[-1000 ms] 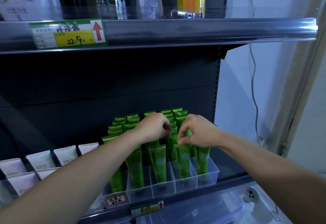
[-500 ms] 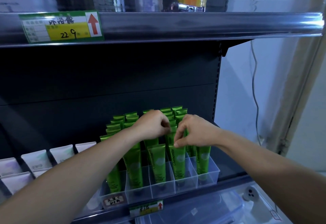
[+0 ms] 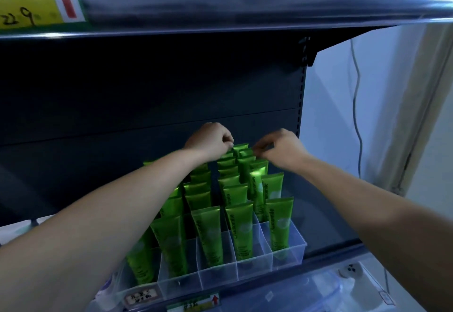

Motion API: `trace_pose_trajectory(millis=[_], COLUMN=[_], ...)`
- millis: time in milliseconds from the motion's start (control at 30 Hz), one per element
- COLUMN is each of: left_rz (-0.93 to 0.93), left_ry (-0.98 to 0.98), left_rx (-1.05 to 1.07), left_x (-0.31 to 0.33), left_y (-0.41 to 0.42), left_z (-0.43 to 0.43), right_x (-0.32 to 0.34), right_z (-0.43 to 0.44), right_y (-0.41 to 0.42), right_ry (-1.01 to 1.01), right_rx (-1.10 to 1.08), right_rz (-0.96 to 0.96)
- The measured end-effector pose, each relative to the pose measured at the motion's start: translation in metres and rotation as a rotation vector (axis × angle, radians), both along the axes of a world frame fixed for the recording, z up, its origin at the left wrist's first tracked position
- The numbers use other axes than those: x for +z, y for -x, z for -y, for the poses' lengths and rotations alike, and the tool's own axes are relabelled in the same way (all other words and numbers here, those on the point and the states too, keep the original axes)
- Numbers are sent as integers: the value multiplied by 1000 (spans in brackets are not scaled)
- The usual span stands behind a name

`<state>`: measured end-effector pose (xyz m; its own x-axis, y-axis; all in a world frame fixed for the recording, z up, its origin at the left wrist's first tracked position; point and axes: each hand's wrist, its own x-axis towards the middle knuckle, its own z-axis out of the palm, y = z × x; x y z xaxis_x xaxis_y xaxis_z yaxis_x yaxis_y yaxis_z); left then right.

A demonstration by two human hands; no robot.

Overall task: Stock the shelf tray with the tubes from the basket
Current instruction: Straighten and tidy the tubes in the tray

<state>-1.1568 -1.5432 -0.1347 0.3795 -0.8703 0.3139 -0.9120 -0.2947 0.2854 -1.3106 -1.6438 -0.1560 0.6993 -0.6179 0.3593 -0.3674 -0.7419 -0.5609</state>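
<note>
The left hand (image 3: 209, 143) and right hand (image 3: 282, 151) pinch tops of back-row green tubes (image 3: 241, 154) (caps down) in the clear tray (image 3: 291, 252).

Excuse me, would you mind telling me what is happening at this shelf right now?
A person is stocking a clear divided tray on a dark store shelf with green Chamomile tubes, which stand upright in rows. Both hands reach to the back rows. The right hand pinches the top of a rear tube. The left hand has curled fingers at the neighbouring tube tops, though its grip is unclear. The lanes look nearly full.
</note>
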Motion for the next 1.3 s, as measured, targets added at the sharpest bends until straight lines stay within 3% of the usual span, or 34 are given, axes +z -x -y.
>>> trace_pose_trajectory(millis=[333, 800, 1300], left_rz=[40, 86, -54], left_ry=[-59, -42, -8], left_rx=[70, 101, 122], left_x=[-18, -25, -29], left_y=[-23, -27, -24], left_z=[60, 76, 75], right_x=[-18, -27, -26], right_z=[52, 62, 59], right_y=[-36, -52, -49], right_ry=[47, -30, -77], right_rx=[-105, -36, -16], right_rz=[-67, -19, -17])
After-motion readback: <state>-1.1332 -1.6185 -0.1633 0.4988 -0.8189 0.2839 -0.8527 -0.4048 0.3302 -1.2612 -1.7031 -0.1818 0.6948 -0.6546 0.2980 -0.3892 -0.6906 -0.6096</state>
